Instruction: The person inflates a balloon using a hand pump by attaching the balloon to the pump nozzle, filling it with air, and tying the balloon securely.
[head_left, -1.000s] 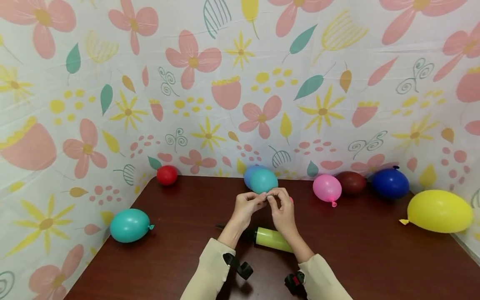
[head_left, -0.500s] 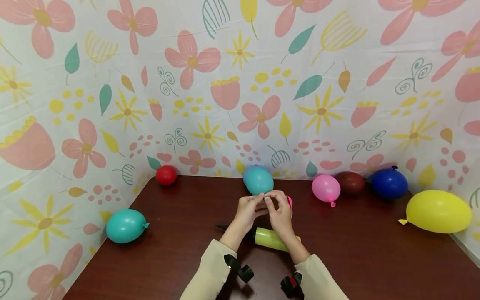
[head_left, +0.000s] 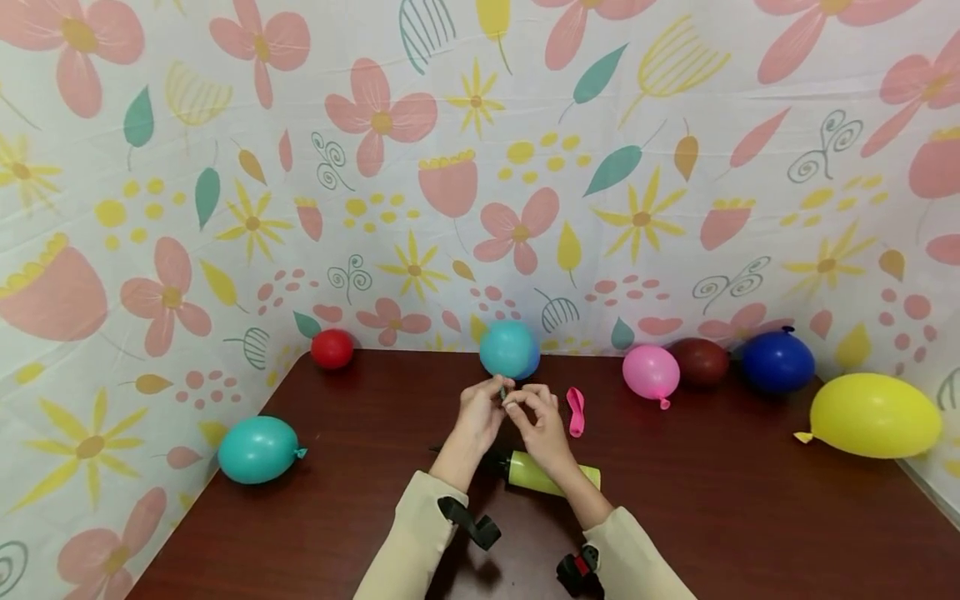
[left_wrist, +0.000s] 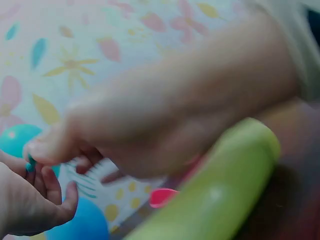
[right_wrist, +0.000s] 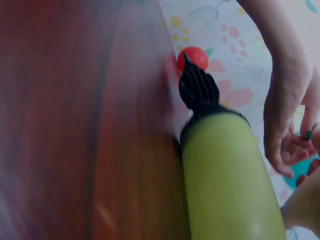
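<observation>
A teal inflated balloon hangs above the back of the table, its neck at the fingertips of both hands. My left hand pinches the neck from the left. From the right, my right hand pinches it with thumb and forefinger. In the left wrist view a bit of the teal neck shows between the fingertips. Whether it is knotted cannot be told. Under the wrists lies a yellow-green balloon pump with a black nozzle end, partly covered by the right forearm.
Behind the teal balloon sits a blue balloon. A limp pink balloon lies right of the hands. Red and teal balloons stand left; pink, maroon, dark blue and yellow balloons stand right.
Both hands have shifted left with the teal balloon, which now covers the left part of the blue one. The limp pink balloon, mostly hidden before, shows fully.
</observation>
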